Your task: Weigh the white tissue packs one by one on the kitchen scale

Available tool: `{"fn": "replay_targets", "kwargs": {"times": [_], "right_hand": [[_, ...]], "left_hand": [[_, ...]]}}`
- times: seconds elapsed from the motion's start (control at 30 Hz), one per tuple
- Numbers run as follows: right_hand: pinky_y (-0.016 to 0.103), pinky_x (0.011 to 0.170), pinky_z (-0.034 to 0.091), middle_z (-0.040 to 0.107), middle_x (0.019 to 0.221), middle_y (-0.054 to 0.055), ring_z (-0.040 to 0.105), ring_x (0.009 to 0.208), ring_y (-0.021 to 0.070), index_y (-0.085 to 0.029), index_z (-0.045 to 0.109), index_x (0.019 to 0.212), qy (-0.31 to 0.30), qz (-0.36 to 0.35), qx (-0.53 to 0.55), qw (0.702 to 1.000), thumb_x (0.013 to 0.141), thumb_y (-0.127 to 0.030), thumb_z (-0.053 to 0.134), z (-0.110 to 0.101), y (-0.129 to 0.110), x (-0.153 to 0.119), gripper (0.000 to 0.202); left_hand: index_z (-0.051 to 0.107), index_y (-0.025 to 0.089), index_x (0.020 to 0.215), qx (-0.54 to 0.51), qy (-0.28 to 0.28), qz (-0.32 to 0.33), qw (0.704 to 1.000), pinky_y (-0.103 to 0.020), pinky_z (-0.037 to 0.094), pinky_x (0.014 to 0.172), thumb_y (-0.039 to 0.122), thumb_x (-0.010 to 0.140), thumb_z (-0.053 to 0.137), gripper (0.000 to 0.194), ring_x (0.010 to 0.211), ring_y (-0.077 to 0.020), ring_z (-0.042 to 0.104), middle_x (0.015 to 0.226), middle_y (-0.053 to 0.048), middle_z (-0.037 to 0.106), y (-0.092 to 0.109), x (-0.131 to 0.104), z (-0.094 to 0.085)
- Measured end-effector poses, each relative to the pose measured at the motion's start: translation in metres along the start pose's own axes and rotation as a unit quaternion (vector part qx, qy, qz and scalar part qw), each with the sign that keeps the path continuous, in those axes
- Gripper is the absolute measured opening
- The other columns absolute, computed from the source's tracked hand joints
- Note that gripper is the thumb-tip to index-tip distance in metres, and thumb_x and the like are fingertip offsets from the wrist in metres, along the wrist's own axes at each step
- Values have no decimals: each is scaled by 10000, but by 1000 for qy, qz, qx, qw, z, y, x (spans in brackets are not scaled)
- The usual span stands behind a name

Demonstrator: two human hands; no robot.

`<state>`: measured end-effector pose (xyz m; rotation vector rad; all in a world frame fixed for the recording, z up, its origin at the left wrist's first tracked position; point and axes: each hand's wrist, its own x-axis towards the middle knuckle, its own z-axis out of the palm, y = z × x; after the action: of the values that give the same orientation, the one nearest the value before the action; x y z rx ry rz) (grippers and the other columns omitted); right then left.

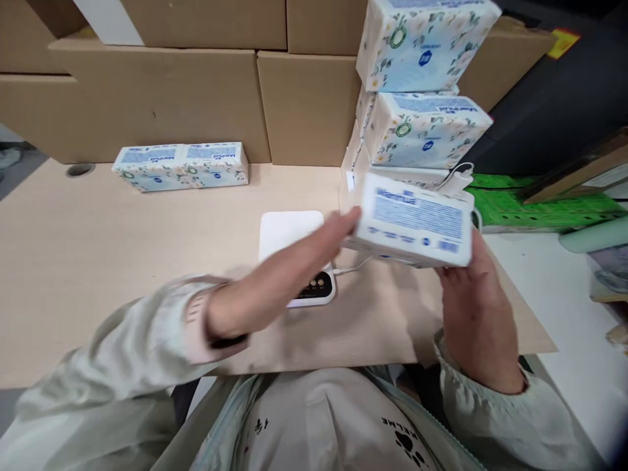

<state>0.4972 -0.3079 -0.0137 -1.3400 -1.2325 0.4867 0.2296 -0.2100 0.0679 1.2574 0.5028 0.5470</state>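
Counted two hands: left hand (318, 245), right hand (473, 307). One tissue pack (416, 221) was held between them. Stack of tissue packs (422, 85) behind showed at least three, lower ones partly hidden. Two more tissue packs (182, 165) lay side by side at back left. One white scale (294, 252) sat on one table (98, 261). Cardboard boxes (196, 98) numbered at least five.

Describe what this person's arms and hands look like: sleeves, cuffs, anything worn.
Both arms wear loose, pale grey-green jacket sleeves. The left sleeve ends in a light pinkish ribbed cuff, with a dark band at the wrist just past it. The right sleeve ends in a gathered, elasticated cuff. The left hand and right hand are bare: no gloves and no rings visible.
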Motion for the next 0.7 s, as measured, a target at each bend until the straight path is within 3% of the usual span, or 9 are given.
{"fn": "replay_targets", "kwargs": {"times": [0.07,0.13,0.23,0.33,0.47,0.6,0.7], "right_hand": [[580,1412,341,454,1766,-82,410,1677,273,-477,486,1649,-58,64,65,994,1104,-498,569,28,-15,4,552],[549,1420,329,427,1780,-98,387,1689,266,-480,460,1664,-146,88,92,981,1086,-529,604,52,-20,11,597],[512,1405,369,424,1780,-94,411,1676,251,-476,371,1705,-241,97,115,959,1097,-547,579,77,-14,22,647],[508,1367,434,480,1751,-63,489,1628,249,-444,379,1709,-259,95,133,952,1098,-532,585,90,-2,27,650],[527,1332,469,570,1691,-10,553,1578,261,-393,551,1625,-160,42,134,977,1100,-480,595,95,22,23,534],[584,1254,516,762,1451,63,715,1379,287,-325,701,1480,-1,-29,111,993,1102,-473,568,95,39,20,428],[609,1184,551,805,1321,111,760,1275,305,-235,740,1400,81,-30,106,991,1097,-491,535,96,40,22,447]], "left_hand": [[653,414,1562,-11,86,-16,996,-549,223,1445,794,1063,453,659,1729,-314,218,1739,123,428,9,-40,-26],[710,363,1510,-27,158,-25,987,-570,253,1434,784,1055,492,657,1709,-353,266,1698,59,514,7,-64,-44],[699,313,1527,-45,204,-37,977,-558,271,1435,750,1080,470,666,1707,-348,277,1692,10,533,-7,-77,-60],[702,321,1517,-61,209,-30,976,-546,287,1433,733,1082,486,637,1697,-333,317,1703,13,519,-20,-77,-69],[747,284,1454,-28,264,22,964,-582,298,1416,740,1076,497,643,1667,-345,390,1683,-40,548,-35,-68,-82],[757,264,1425,18,375,138,917,-567,266,1422,798,1030,527,703,1643,-332,438,1632,-82,604,-58,-58,-104],[766,260,1408,-6,377,142,915,-552,304,1407,817,1023,505,725,1630,-326,461,1601,-97,632,-70,-56,-115]]}}
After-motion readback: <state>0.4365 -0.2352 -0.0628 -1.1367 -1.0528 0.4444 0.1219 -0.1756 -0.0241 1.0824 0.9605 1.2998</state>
